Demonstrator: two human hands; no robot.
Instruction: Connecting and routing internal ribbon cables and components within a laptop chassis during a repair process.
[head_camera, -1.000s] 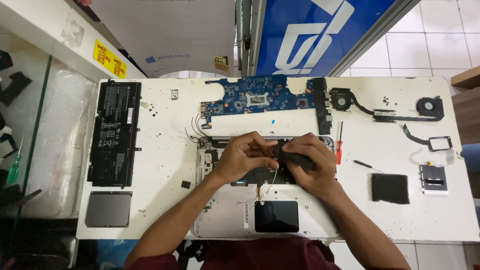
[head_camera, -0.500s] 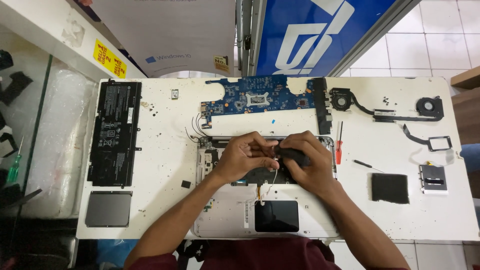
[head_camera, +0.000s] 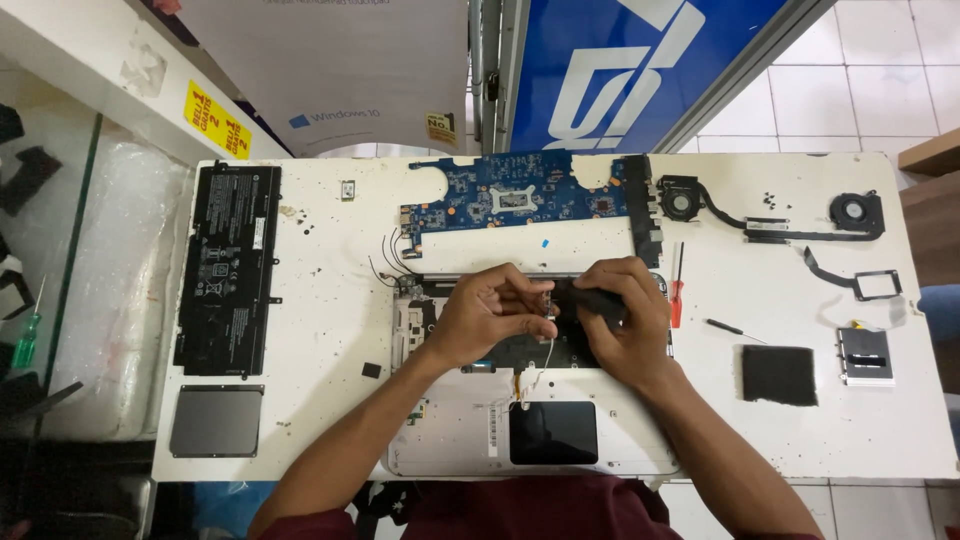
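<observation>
Hands are meeting over the laptop chassis (head_camera: 455, 440): left hand (head_camera: 487, 315) is pinching a thin white cable (head_camera: 545, 352); right hand (head_camera: 622, 325) is gripping a black strip (head_camera: 590, 300) lying crosswise, touching.

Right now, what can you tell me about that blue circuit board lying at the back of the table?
The blue circuit board is a long, irregularly shaped laptop mainboard lying flat and bare on the white table, just behind the opened laptop shell. A shiny square chip sits near its middle among many small components. A black strip-shaped part adjoins its right end, and thin dark wires curl at its left end. Neither hand touches it.
</observation>
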